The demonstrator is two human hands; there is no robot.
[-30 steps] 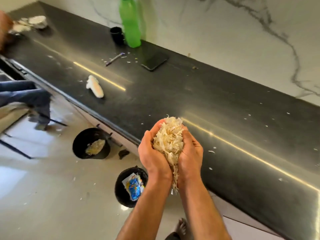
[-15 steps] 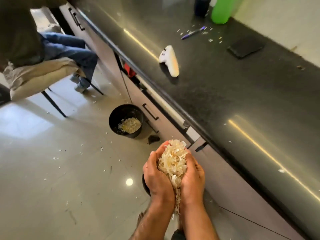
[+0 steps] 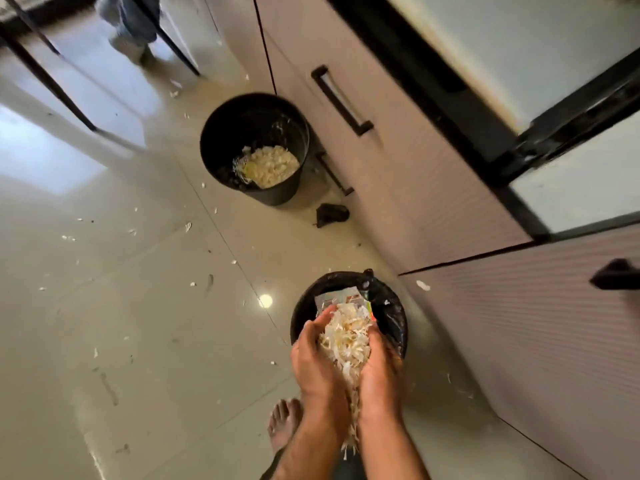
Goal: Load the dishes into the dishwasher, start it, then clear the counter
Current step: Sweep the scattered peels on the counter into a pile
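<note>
My left hand (image 3: 317, 355) and my right hand (image 3: 379, 367) are cupped together around a heap of pale dry peels (image 3: 344, 337). Some peels hang down between my wrists. Both hands are right above a black bin (image 3: 394, 317) lined with a black bag, which holds a printed wrapper (image 3: 337, 295). A second black bin (image 3: 254, 147) farther off on the floor has pale scraps at its bottom. The counter top is out of view.
Beige cabinet fronts (image 3: 415, 188) with black handles run along the right. A small dark object (image 3: 331, 214) lies by the far bin. Loose peel bits are scattered on the glossy floor (image 3: 138, 306). My bare foot (image 3: 284, 424) stands below my hands. Chair legs and another person's foot are at top left.
My view has dropped from the counter to the floor. My hands, still cupping the peels, have gone down from counter height to just over the near bin.
</note>
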